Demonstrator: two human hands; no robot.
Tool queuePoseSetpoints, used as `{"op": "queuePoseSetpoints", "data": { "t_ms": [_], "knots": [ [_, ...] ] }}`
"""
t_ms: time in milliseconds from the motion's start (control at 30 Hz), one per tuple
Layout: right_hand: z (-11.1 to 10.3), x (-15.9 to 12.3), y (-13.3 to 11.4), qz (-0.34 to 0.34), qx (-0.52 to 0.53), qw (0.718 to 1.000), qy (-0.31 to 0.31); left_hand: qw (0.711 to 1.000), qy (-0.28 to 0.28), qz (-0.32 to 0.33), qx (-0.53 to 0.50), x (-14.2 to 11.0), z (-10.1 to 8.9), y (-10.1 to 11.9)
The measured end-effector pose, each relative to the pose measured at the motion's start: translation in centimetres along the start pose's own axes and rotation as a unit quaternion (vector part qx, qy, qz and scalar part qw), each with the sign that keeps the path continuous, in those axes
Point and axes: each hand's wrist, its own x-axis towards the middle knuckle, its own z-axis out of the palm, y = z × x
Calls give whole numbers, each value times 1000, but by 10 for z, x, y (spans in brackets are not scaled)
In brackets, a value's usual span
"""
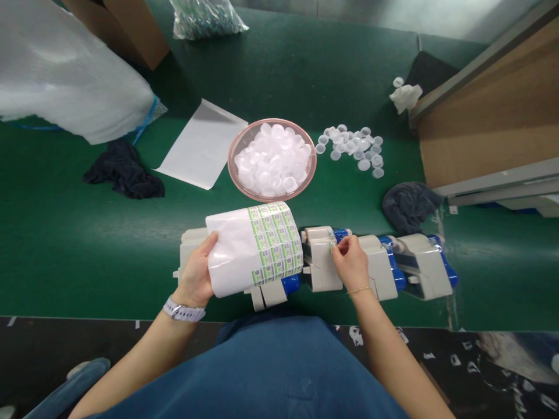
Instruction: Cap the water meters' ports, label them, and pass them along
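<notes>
Two hands are busy: our left hand (197, 274) grasps a curled sheet of labels (233, 251) by its plain white end, above the tabletop (56, 233) and on our side of the bowl (233, 174) of caps (273, 160), while our right hand (353, 266) pinches what looks like a small label (332, 248) against a pale plastic casing (324, 276). We judge the sheet light, bendy, slightly slippery and easily creased, best held by that blank end, clear of the printed rows; the small label seems thin and tacky, best taken by one edge.
</notes>
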Motion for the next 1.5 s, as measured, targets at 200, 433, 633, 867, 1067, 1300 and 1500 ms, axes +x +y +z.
{"op": "queuePoseSetpoints", "data": {
  "t_ms": [200,433,633,867,1067,1300,1500],
  "knots": [
    [8,-6,7,-57,5,995,81,999,50,-11,0,-4,6,-2],
    [-7,-19,2,-16,151,980,125,999,-26,-32,4,-12,9,-12],
    [-29,-81,-70,-377,69,920,82,994,-85,-67,2,-22,20,-32],
    [-26,-93,-68,-477,9,875,78,989,-54,-133,-30,-37,38,-57],
    [-40,-79,-43,-500,29,861,93,975,-205,33,-81,-65,55,-96],
    [-74,-70,-1,-525,91,846,18,975,-207,-71,-44,-59,74,-141],
    [-99,-62,37,-498,116,859,-29,982,-163,-68,-70,-32,89,-165]
  ]
}}
